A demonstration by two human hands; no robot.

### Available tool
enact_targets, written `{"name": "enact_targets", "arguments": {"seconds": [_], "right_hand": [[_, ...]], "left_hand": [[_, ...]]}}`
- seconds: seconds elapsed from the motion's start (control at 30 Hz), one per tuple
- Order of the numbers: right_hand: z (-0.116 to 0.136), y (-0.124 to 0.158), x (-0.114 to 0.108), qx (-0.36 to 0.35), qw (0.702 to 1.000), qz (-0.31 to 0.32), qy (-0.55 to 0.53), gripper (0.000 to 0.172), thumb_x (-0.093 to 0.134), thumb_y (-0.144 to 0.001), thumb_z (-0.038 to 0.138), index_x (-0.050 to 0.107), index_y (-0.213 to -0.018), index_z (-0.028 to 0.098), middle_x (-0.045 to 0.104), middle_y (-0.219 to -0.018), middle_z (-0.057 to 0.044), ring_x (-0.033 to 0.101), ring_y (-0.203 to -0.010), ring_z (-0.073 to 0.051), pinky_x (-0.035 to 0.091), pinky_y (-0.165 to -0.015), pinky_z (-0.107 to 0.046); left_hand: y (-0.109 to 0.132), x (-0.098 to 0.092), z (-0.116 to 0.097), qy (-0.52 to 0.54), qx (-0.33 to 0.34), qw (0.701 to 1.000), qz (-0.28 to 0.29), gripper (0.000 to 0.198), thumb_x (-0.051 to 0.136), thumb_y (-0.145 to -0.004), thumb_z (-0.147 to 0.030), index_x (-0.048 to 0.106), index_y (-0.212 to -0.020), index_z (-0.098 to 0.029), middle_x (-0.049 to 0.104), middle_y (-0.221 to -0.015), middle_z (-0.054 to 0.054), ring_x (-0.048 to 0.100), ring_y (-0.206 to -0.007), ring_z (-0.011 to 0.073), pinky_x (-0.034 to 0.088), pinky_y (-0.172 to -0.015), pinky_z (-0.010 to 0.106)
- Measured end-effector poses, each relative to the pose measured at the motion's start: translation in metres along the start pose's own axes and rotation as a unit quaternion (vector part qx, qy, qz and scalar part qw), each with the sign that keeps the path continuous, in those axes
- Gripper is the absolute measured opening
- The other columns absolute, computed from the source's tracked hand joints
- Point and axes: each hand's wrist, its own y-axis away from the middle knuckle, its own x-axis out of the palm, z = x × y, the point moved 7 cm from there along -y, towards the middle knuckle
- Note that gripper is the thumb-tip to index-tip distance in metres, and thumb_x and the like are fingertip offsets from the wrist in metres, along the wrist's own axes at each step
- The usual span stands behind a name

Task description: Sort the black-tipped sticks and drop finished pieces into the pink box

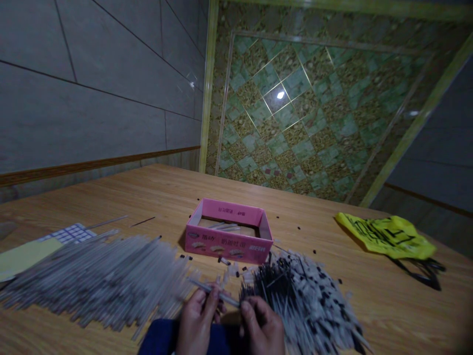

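My left hand (pixel 197 318) is closed around a thin greyish tube (pixel 229 299), pinching it between thumb and fingers. My right hand (pixel 262 323) pinches the tube's other end; its fingertips hide that end. On the left lies a wide heap of long translucent tubes (pixel 99 281). To the right, beside my right hand, is a pile of similar tubes with black and white ends (pixel 306 301). Small black and whitish pieces (pixel 232 268) are scattered between the two heaps, just beyond my hands.
A pink open box (pixel 229 246) with a few tubes inside stands beyond my hands. At the right lies a yellow bag (pixel 386 235) with black straps. A checked cloth (pixel 70 232) and pale yellow sheet (pixel 27 259) lie left, on the wooden table (pixel 148 192).
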Motion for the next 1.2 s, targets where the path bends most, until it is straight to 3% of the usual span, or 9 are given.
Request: {"name": "enact_targets", "arguments": {"seconds": [0.1,0.2,0.37,0.5,0.63,0.77,0.9,1.1,1.2], "right_hand": [[-0.014,0.001,0.01,0.064,0.996,0.045,-0.052,0.042,0.052,-0.077,0.051,0.048,-0.053,0.017,0.038,-0.039,0.007,0.031,-0.032,-0.006,0.024,-0.034,-0.017],[-0.015,0.0,0.012,0.071,0.994,0.055,-0.063,0.035,0.052,-0.077,0.051,0.056,-0.07,0.017,0.046,-0.048,0.005,0.039,-0.036,-0.007,0.029,-0.035,-0.017],[0.001,0.0,0.008,-0.007,0.998,0.053,0.036,0.024,0.058,-0.075,0.041,0.061,-0.081,0.018,0.061,-0.067,-0.002,0.058,-0.061,-0.017,0.044,-0.055,-0.023],[0.016,0.005,0.004,-0.091,0.989,0.017,0.117,0.021,0.051,-0.08,0.039,0.06,-0.075,0.02,0.06,-0.064,-0.001,0.056,-0.061,-0.017,0.04,-0.057,-0.023],[0.013,0.007,0.007,-0.086,0.99,0.025,0.107,0.027,0.046,-0.082,0.043,0.057,-0.073,0.02,0.054,-0.061,0.001,0.049,-0.056,-0.015,0.035,-0.052,-0.023],[-0.01,0.005,0.014,0.013,0.999,0.049,0.004,0.038,0.044,-0.081,0.052,0.05,-0.062,0.019,0.041,-0.051,0.004,0.037,-0.047,-0.011,0.027,-0.045,-0.022],[-0.03,0.007,0.026,0.154,0.973,0.096,-0.14,0.045,0.045,-0.076,0.061,0.04,-0.055,0.021,0.026,-0.045,0.009,0.021,-0.039,-0.007,0.016,-0.038,-0.021],[0.002,0.0,0.007,-0.039,0.999,-0.003,0.01,0.035,0.055,-0.073,0.051,0.06,-0.084,0.018,0.059,-0.066,-0.001,0.054,-0.063,-0.017,0.041,-0.057,-0.023],[0.007,0.001,0.007,-0.088,0.994,0.006,0.067,0.027,0.054,-0.076,0.045,0.061,-0.075,0.019,0.059,-0.066,-0.001,0.054,-0.062,-0.016,0.04,-0.056,-0.022]], "left_hand": [[-0.003,0.0,0.006,0.003,-0.009,1.0,0.017,0.034,0.059,-0.073,-0.046,0.062,-0.079,-0.013,0.057,-0.057,0.0,0.049,-0.053,0.0115,0.038,-0.047,0.021],[-0.007,-0.004,0.014,0.011,-0.032,0.999,0.013,0.037,0.059,-0.072,-0.048,0.063,-0.08,-0.012,0.057,-0.057,0.0,0.048,-0.054,0.0112,0.037,-0.046,0.021],[-0.01,-0.01,0.016,0.021,-0.05,0.998,-0.022,0.04,0.063,-0.067,-0.05,0.064,-0.075,-0.011,0.055,-0.054,0.0,0.046,-0.051,0.0101,0.034,-0.044,0.02],[-0.008,-0.007,0.016,0.02,-0.062,0.998,-0.02,0.04,0.065,-0.065,-0.051,0.063,-0.071,-0.011,0.055,-0.054,0.0,0.046,-0.051,0.01,0.034,-0.044,0.02],[-0.006,-0.003,0.014,0.018,-0.059,0.998,-0.008,0.04,0.064,-0.065,-0.051,0.063,-0.069,-0.011,0.055,-0.054,0.0,0.046,-0.052,0.0106,0.034,-0.045,0.021],[-0.001,0.002,0.01,0.024,-0.053,0.998,0.0,0.04,0.066,-0.063,-0.051,0.063,-0.067,-0.011,0.054,-0.052,0.0,0.045,-0.051,0.0106,0.033,-0.044,0.021],[-0.001,0.004,0.008,0.029,-0.05,0.998,0.007,0.04,0.066,-0.064,-0.049,0.065,-0.071,-0.01,0.056,-0.054,0.001,0.046,-0.052,0.0109,0.033,-0.045,0.021],[-0.009,-0.009,0.015,0.06,-0.07,0.995,-0.026,0.04,0.066,-0.064,-0.048,0.065,-0.075,-0.01,0.053,-0.054,0.0,0.045,-0.053,0.0098,0.034,-0.046,0.019],[-0.007,-0.006,0.012,0.057,-0.07,0.996,-0.017,0.039,0.066,-0.064,-0.049,0.066,-0.074,-0.011,0.054,-0.055,0.0,0.045,-0.053,0.01,0.035,-0.046,0.02]]}}
